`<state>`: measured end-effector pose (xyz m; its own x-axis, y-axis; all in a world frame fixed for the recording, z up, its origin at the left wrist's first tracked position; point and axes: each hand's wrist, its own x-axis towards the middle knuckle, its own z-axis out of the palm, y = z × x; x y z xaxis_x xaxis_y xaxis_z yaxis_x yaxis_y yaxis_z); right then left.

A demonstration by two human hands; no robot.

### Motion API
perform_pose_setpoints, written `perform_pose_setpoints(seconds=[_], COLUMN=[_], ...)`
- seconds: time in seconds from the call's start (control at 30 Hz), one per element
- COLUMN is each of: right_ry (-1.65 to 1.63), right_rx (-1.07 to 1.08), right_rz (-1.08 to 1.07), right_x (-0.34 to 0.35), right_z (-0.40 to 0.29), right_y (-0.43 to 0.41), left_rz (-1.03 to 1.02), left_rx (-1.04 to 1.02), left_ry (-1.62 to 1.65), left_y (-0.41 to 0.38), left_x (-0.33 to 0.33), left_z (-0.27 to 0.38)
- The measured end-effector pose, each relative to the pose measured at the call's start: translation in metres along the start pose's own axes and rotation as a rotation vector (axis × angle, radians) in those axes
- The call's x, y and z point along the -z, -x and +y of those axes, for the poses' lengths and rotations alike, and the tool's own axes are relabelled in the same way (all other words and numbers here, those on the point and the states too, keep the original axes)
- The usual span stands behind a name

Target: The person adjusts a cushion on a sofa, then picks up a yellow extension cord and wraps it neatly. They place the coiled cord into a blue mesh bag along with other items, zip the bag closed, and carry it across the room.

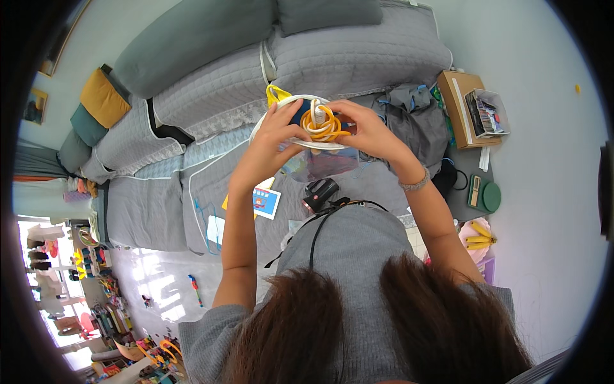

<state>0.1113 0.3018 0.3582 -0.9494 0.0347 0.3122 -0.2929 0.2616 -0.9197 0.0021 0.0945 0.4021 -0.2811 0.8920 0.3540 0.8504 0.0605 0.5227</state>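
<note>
Both hands are raised in front of my body, above the sofa seat. My left hand (278, 132) pinches the white rim of a clear plastic container (331, 165), its fingertips close to a coiled cord. That orange and white cord (324, 126) is wound into a bundle with a white piece standing up in its middle. At the bundle's right side, my right hand (362, 127) grips the cord between thumb and fingers. A yellow strap (277, 92) shows at the rim's far left. Something dark blue lies behind the cord; the container's contents are blurred.
A black torch-like device (320, 194) and a picture card (265, 202) lie on the grey sofa cover (148, 206). To the right are a cardboard box (453, 113), dark fabric (415, 127), a green case (490, 197) and bananas (479, 238). Toys (195, 290) lie on the floor.
</note>
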Motion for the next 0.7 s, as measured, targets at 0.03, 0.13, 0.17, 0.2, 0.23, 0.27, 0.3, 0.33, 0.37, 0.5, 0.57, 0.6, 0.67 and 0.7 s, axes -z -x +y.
perform_pose_setpoints(seconds=[0.03, 0.13, 0.17, 0.2, 0.23, 0.27, 0.3, 0.33, 0.37, 0.5, 0.57, 0.6, 0.67, 0.7], right_ry=[-0.001, -0.001, -0.001, 0.0, 0.062, 0.124, 0.187, 0.201, 0.215, 0.337, 0.361, 0.352, 0.35, 0.356], right_rx=[0.012, -0.009, -0.056, -0.104, -0.091, -0.077, -0.063, -0.061, -0.06, -0.06, -0.097, -0.125, -0.151, -0.153], right_rz=[-0.014, -0.073, -0.101, -0.132, -0.169, -0.207, -0.244, -0.296, -0.349, -0.519, -0.587, -0.606, -0.636, -0.642], right_x=[0.001, 0.002, 0.002, 0.002, 0.004, 0.005, 0.006, 0.006, 0.006, -0.001, -0.003, -0.004, -0.005, -0.005], right_z=[0.003, 0.01, 0.011, 0.012, 0.013, 0.016, 0.019, 0.021, 0.023, 0.037, 0.04, 0.041, 0.046, 0.047], right_y=[-0.001, -0.004, -0.005, -0.006, -0.007, -0.008, -0.008, -0.01, -0.012, -0.015, -0.016, -0.015, -0.015, -0.015], left_rz=[-0.009, -0.021, -0.022, -0.021, -0.02, -0.027, -0.033, -0.04, -0.053, -0.109, -0.127, -0.134, -0.137, -0.134], left_rx=[-0.005, -0.024, -0.013, 0.0, 0.013, 0.01, 0.007, 0.003, 0.011, 0.029, 0.06, 0.088, 0.119, 0.122], left_ry=[-0.017, -0.044, -0.04, -0.033, -0.027, -0.016, -0.005, 0.006, 0.023, 0.093, 0.124, 0.137, 0.155, 0.161], left_y=[-0.001, -0.003, -0.004, -0.004, -0.004, -0.004, -0.005, -0.006, -0.006, -0.009, -0.008, -0.006, -0.003, -0.003], left_x=[0.0, -0.001, -0.002, -0.004, -0.005, -0.006, -0.008, -0.009, -0.009, -0.014, -0.017, -0.02, -0.023, -0.023], left_z=[0.0, -0.001, -0.002, -0.002, -0.002, -0.002, -0.001, -0.001, 0.0, 0.0, -0.003, -0.006, -0.009, -0.009])
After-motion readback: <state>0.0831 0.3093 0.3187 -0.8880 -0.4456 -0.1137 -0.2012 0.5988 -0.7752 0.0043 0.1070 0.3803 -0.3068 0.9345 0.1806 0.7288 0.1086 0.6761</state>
